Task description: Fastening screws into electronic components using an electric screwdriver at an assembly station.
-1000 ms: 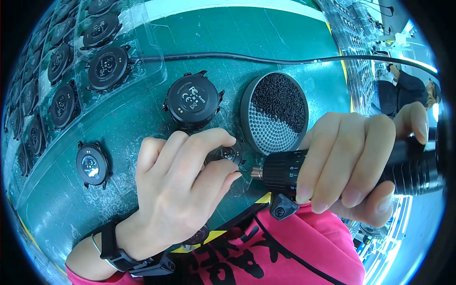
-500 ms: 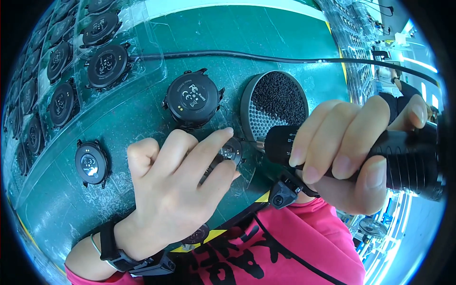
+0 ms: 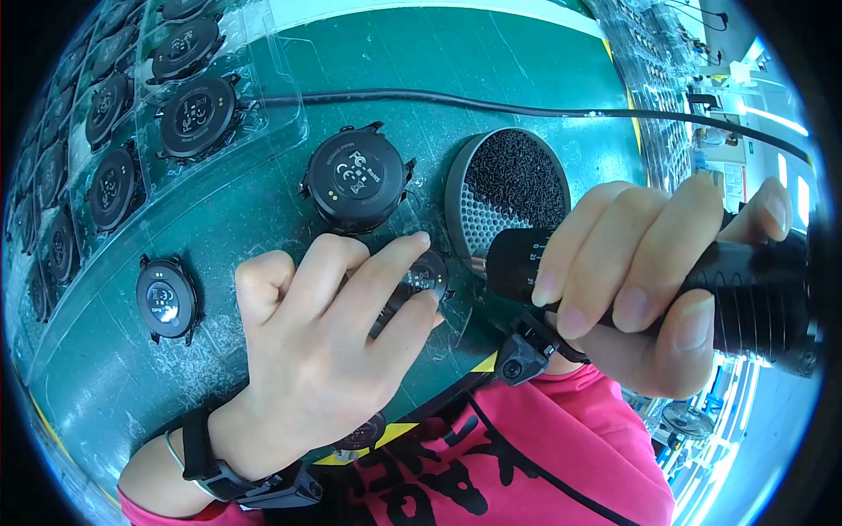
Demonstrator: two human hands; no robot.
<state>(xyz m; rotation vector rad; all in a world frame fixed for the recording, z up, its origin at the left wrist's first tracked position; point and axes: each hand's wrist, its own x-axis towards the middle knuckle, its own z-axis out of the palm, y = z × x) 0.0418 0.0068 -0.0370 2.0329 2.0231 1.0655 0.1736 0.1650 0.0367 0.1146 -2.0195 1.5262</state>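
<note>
Grasping a black electric screwdriver (image 3: 754, 307), the right hand (image 3: 631, 272) is wrapping its fingers around the body, the front end overlapping the near rim of a round screw dish (image 3: 481, 219). The left hand (image 3: 320, 333) is bending its fingers over a dark watch case (image 3: 428, 273); whether they are gripping it, one cannot tell. That case is showing between them, over the green surface (image 3: 421, 53), near the dish.
</note>
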